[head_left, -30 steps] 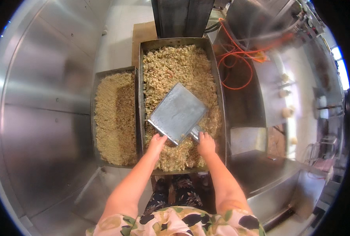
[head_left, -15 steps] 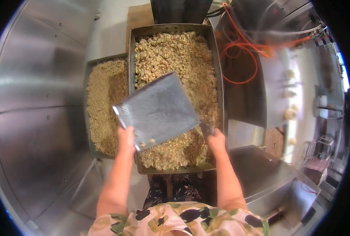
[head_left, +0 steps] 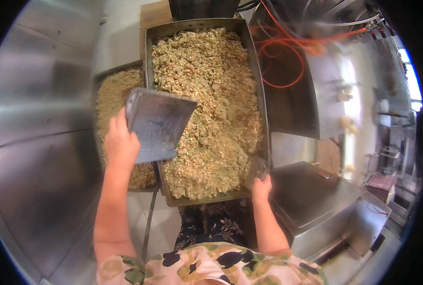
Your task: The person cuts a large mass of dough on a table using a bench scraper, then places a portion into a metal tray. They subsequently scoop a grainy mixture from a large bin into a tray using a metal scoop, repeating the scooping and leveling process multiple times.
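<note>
A large metal tray (head_left: 152, 57) in the centre holds a speckled, crumbly yellow-green mixture (head_left: 206, 109). To its left lies a smaller tray (head_left: 99, 90) of fine, paler mixture. My left hand (head_left: 122, 142) is closed on the edge of a square grey metal plate (head_left: 160, 121), raised tilted over the boundary between the trays. My right hand (head_left: 261, 188) is closed on a metal tool (head_left: 260, 166) at the big tray's right edge; the tool is blurred, its shape unclear.
A stainless panel wall (head_left: 40, 95) runs along the left. Orange hoses (head_left: 290, 85) coil at the upper right beside steel machinery (head_left: 311, 104). A steel box (head_left: 306, 199) stands at the lower right. A dark column (head_left: 192, 8) and cardboard (head_left: 154, 14) are beyond the trays.
The plate has moved from the big tray's middle to the upper left and tilted, with my left hand. My right hand has moved down and right, apart from the plate.
</note>
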The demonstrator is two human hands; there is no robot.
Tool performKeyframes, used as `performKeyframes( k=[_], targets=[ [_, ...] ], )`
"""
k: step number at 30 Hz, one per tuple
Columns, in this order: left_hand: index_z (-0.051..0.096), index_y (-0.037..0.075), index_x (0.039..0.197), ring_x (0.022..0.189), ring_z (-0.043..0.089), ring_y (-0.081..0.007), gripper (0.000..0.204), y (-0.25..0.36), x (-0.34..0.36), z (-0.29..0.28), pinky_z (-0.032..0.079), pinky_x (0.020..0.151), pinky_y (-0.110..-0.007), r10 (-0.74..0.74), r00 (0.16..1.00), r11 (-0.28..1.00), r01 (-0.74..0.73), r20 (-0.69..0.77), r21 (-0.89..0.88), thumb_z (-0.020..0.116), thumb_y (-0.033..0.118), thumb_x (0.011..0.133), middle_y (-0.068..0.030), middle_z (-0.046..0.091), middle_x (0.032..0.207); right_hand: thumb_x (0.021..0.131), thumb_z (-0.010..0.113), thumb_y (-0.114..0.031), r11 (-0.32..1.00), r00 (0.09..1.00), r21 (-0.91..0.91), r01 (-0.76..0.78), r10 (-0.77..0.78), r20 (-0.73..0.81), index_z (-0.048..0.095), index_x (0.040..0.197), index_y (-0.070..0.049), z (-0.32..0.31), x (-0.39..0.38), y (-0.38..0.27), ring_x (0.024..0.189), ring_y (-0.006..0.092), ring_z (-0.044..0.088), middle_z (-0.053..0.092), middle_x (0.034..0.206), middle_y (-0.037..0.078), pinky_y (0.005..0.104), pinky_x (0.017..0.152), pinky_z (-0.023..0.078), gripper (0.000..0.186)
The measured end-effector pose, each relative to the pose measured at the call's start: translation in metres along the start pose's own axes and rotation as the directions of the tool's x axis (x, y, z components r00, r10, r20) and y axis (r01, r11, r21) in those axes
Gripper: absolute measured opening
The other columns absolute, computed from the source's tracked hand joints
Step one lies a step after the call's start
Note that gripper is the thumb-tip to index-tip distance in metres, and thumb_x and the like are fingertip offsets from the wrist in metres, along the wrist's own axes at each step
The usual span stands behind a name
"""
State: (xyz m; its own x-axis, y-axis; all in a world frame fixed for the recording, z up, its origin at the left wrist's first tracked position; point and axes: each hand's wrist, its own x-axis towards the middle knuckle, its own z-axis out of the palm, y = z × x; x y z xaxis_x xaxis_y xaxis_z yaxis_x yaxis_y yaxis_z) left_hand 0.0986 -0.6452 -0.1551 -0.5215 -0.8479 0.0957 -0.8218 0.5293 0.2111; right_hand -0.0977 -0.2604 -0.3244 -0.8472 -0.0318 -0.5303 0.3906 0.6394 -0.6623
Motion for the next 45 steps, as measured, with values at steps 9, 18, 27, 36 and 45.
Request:
performKeyframes(
  k=[9, 18, 27, 36, 45],
  targets=[
    [0.052, 0.004, 0.123, 0.093, 0.063, -0.0355, 0.042, 0.060, 0.115, 0.054, 0.051, 0.078, -0.047, 0.331, 0.936, 0.920, -0.348, 0.121, 0.180, 0.056, 0.003, 0.081, -0.0173, 0.060, 0.107, 0.081, 0.054, 0.007, 0.976, 0.997, 0.205, -0.073, 0.068, 0.036, 0.058, 0.108, -0.002, 0.022, 0.001, 0.022, 0.078, 0.0167, 0.057, 0.062, 0.091, 0.004, 0.0305, 0.069, 0.046, 0.028],
    [0.055, 0.006, 0.120, 0.099, 0.063, -0.0372, 0.039, 0.050, 0.166, 0.110, 0.051, 0.084, -0.046, 0.345, 0.876, 0.935, -0.352, 0.336, -0.043, 0.051, 0.002, 0.082, -0.0184, 0.061, 0.109, 0.069, 0.051, 0.010, 0.770, 0.862, 0.427, -0.474, 0.504, 0.048, 0.059, 0.096, 0.000, 0.060, 0.010, 0.013, 0.069, 0.0189, 0.053, 0.056, 0.082, 0.006, 0.0336, 0.059, 0.042, 0.030],
    [0.054, 0.008, 0.124, 0.099, 0.062, -0.0387, 0.044, 0.016, 0.155, 0.137, 0.050, 0.084, -0.047, 0.350, 0.880, 0.935, -0.304, 0.320, -0.185, 0.049, 0.000, 0.081, -0.0171, 0.060, 0.114, 0.071, 0.051, 0.009, 0.625, 0.776, 0.524, -0.578, 0.621, 0.114, 0.053, 0.099, -0.002, 0.118, 0.008, 0.026, 0.079, 0.0232, 0.048, 0.050, 0.091, 0.009, 0.0372, 0.064, 0.039, 0.030],
    [0.054, 0.009, 0.125, 0.095, 0.063, -0.0385, 0.044, 0.020, 0.156, 0.139, 0.052, 0.082, -0.047, 0.358, 0.873, 0.932, -0.312, 0.330, -0.185, 0.051, 0.002, 0.082, -0.0162, 0.060, 0.112, 0.085, 0.058, -0.004, 0.876, 0.939, 0.390, -0.283, 0.169, 0.301, 0.058, 0.094, -0.003, 0.235, -0.001, -0.125, 0.077, 0.0160, 0.052, 0.054, 0.081, 0.003, 0.0323, 0.068, 0.043, 0.009],
    [0.056, 0.004, 0.118, 0.094, 0.064, -0.0379, 0.036, 0.020, 0.162, 0.136, 0.052, 0.081, -0.046, 0.300, 0.850, 0.954, -0.265, 0.433, -0.141, 0.052, 0.002, 0.082, -0.0186, 0.061, 0.107, 0.080, 0.069, -0.004, 0.862, 0.884, -0.236, 0.448, -0.386, 0.266, 0.061, 0.093, -0.002, 0.093, -0.072, -0.104, 0.082, 0.0243, 0.065, 0.067, 0.091, 0.012, 0.0335, 0.073, 0.052, 0.016]
  ],
)
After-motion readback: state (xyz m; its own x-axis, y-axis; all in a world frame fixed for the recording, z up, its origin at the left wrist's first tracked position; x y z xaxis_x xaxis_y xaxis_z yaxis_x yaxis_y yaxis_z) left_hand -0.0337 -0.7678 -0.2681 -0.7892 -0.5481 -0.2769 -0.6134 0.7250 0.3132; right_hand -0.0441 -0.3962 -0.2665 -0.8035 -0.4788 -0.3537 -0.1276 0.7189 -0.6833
